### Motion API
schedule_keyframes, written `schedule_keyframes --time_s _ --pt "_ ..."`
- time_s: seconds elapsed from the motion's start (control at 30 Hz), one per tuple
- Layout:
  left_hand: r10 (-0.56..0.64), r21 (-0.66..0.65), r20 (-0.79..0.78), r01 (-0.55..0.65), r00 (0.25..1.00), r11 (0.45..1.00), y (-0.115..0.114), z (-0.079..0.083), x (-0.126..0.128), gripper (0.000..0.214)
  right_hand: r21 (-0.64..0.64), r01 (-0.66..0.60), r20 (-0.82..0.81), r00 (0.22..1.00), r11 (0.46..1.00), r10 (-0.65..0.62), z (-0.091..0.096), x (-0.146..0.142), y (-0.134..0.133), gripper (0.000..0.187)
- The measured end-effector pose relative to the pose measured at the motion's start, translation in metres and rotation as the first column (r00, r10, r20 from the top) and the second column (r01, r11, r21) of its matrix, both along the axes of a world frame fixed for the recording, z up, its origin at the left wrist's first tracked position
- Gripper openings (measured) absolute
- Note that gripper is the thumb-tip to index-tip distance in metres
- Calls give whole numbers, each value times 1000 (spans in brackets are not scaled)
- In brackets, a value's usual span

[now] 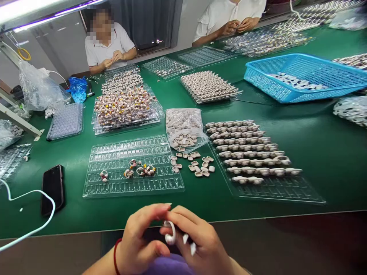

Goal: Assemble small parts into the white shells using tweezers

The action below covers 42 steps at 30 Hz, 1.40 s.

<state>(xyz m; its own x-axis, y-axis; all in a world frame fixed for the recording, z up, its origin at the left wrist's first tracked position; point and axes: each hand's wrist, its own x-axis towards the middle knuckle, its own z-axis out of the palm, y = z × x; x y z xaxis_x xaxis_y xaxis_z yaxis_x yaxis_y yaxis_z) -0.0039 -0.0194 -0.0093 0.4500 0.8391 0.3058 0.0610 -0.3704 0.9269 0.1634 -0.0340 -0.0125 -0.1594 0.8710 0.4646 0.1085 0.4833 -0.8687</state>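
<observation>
My left hand [140, 238] and my right hand [197, 240] meet close to my body, just below the front edge of the green table [315, 152]. Both are curled together around a small white curved part [170, 233], pinched between their fingertips. Ahead on the table lies a clear plastic tray [114, 183] holding a few assembled pieces [140, 170]. Loose beige caps [197, 164] are scattered to its right. A second tray [286, 189] with rows of beige parts [249, 151] lies further right.
A black phone [52, 189] and a white cable [28, 231] lie at left. A clear bag of parts [185, 128], filled trays [123, 107] and a blue basket [304, 76] sit further back. Two people in white shirts [107, 42] [232, 17] work across the table.
</observation>
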Motion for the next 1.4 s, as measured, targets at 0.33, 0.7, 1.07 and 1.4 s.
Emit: schedule_keyframes --time_s 0.33,0.7,1.07,1.4 --pt "28 -497 -107 -78 994 864 1 5 8 35 38 1 112 994 999 -5 -12 8 -3 49" --pt "154 -854 221 115 963 508 -7 -15 10 45 -77 -113 -3 994 991 113 -13 10 -4 47" --pt "250 -640 -53 -225 967 735 7 1 -4 42 262 583 425 646 769 -634 -16 106 13 14" --pt "280 -551 -147 -313 949 773 21 -3 -16 41 333 765 587 290 552 -756 -66 189 24 29"
